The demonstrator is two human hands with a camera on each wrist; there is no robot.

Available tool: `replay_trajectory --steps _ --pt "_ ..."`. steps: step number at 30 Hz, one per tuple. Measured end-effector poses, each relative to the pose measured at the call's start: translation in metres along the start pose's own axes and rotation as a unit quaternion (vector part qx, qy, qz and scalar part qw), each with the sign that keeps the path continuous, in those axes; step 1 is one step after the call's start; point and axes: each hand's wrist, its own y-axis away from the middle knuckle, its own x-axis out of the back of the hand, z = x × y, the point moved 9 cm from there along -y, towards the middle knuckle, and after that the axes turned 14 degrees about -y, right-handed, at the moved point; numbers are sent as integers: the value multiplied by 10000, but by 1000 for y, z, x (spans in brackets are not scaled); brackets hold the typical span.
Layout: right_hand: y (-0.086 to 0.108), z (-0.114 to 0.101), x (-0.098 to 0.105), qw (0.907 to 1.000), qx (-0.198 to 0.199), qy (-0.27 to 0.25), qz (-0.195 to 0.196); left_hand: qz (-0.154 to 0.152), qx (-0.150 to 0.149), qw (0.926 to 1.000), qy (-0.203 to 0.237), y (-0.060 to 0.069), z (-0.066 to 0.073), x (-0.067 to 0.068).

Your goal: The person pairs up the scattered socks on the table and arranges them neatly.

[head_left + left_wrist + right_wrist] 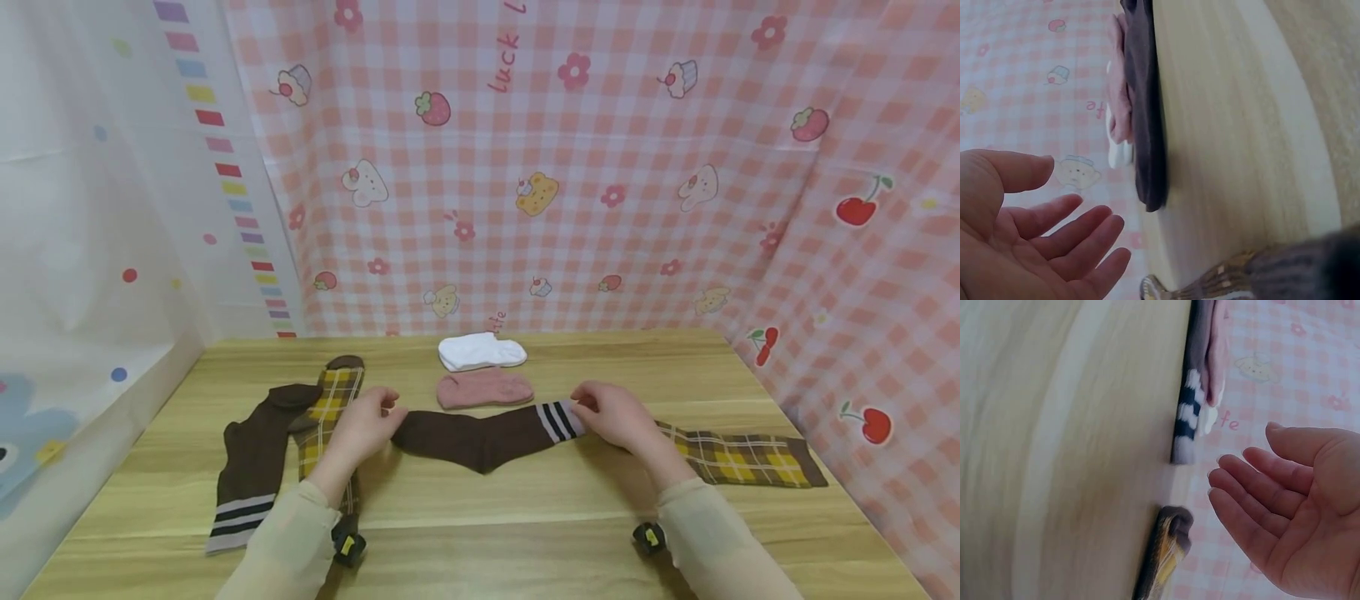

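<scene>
A dark brown sock (480, 437) with black and grey stripes at its cuff lies crosswise on the table, bent at the heel. My left hand (365, 425) is just beside its toe end, and my right hand (617, 414) is beside the striped cuff. In the left wrist view the left hand (1041, 231) has its fingers relaxed and apart, with nothing in them. The right wrist view shows the right hand (1297, 500) likewise empty, a little away from the brown sock (1188, 406).
Behind the brown sock lie a pink sock (484, 389) and a white sock (480, 352). At left, another brown striped sock (251, 467) overlaps a yellow plaid sock (327, 408). A second plaid sock (750, 458) lies at right, partly behind the right arm.
</scene>
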Motion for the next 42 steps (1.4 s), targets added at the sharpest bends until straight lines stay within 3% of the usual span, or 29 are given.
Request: replay_trajectory --steps 9,20,31,37,42 --pt "2 -21 -7 9993 303 -194 51 235 -210 9990 -322 10 6 14" --pt "1 -61 -24 9931 1104 -388 50 395 -328 9940 -968 20 9 36" --pt "2 -97 -42 9813 1856 -504 -2 564 -562 9876 -1356 26 1 56" --pt "2 -111 -53 9775 2033 -557 11 639 -656 9865 -1361 28 -7 64" --pt "3 -123 -63 9682 2387 -755 -10 738 -724 9838 -1467 29 -12 70"
